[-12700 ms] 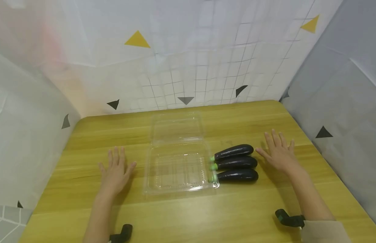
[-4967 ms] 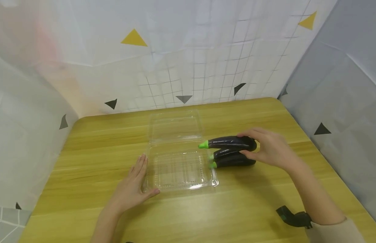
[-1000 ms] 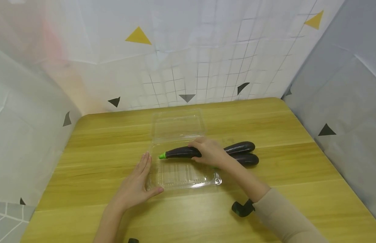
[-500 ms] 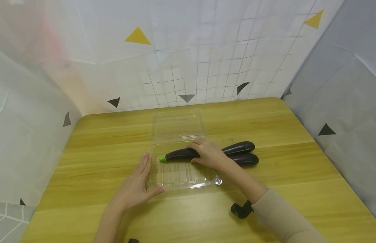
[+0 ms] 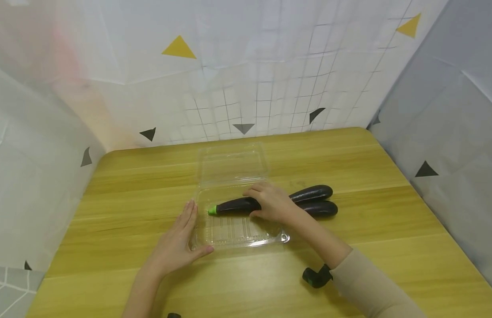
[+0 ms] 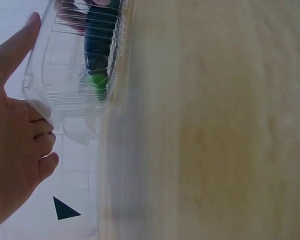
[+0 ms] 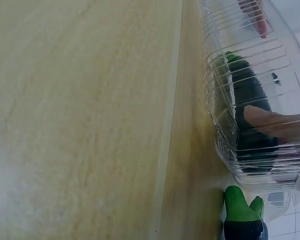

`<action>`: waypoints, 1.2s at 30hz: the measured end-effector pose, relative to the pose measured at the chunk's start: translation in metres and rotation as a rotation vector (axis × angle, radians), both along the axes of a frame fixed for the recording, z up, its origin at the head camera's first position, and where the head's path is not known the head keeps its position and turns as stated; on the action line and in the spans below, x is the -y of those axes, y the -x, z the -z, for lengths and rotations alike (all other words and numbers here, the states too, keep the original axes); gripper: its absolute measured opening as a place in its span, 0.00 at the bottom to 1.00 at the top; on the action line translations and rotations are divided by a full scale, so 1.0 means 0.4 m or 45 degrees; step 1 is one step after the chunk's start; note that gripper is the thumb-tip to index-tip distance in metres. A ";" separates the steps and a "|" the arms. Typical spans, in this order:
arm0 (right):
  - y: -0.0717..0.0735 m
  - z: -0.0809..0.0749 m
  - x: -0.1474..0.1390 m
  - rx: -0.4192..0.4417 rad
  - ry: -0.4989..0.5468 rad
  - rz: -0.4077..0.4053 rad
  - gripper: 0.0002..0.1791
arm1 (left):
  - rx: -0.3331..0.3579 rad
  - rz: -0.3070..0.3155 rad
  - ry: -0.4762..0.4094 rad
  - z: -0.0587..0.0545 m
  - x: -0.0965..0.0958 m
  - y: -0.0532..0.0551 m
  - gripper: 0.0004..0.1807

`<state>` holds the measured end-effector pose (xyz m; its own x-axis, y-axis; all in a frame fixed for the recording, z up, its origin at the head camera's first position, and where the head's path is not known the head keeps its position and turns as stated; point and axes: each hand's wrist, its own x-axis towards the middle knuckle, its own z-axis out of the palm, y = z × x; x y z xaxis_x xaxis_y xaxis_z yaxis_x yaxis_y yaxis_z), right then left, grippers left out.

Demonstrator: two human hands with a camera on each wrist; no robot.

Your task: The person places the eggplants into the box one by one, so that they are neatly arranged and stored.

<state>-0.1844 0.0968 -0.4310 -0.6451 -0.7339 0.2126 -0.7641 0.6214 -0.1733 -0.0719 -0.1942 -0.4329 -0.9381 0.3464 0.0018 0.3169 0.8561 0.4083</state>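
Note:
A clear plastic clamshell box [image 5: 265, 241] lies unfolded on the table, its lid [image 5: 233, 164] toward the back. Inside the base, a dark purple eggplant [image 5: 234, 205] with a green stem lies crosswise, stem to the left. My right hand [image 5: 271, 204] grips its thick end from above; the right wrist view shows the thumb [image 7: 265, 120] through the clear wall. My left hand [image 5: 176, 245] rests against the box's left side with straight fingers, thumb at the front corner. Two more eggplants [image 5: 313, 193] [image 5: 320, 209] lie right of the box, partly hidden by my right hand and forearm.
The wooden table [image 5: 253, 282] has a white sheet wall [image 5: 246, 66] behind it and a grey sheet [image 5: 456, 141] along its right side. Black wrist mounts [image 5: 317, 277] show near both forearms.
Earlier both hands lay flat on the table; then my left hand came to the box and my right hand lifted an eggplant. It has since moved left into the box and sunk slightly.

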 end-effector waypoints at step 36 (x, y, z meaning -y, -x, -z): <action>-0.042 -0.054 -0.181 -0.072 0.691 -0.052 0.29 | 0.008 0.000 -0.005 0.000 0.001 -0.001 0.62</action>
<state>-0.1675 0.1691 -0.4096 -0.5951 -0.5332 0.6013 -0.8030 0.4236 -0.4191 -0.0717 -0.1947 -0.4330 -0.9382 0.3462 -0.0026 0.3141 0.8544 0.4138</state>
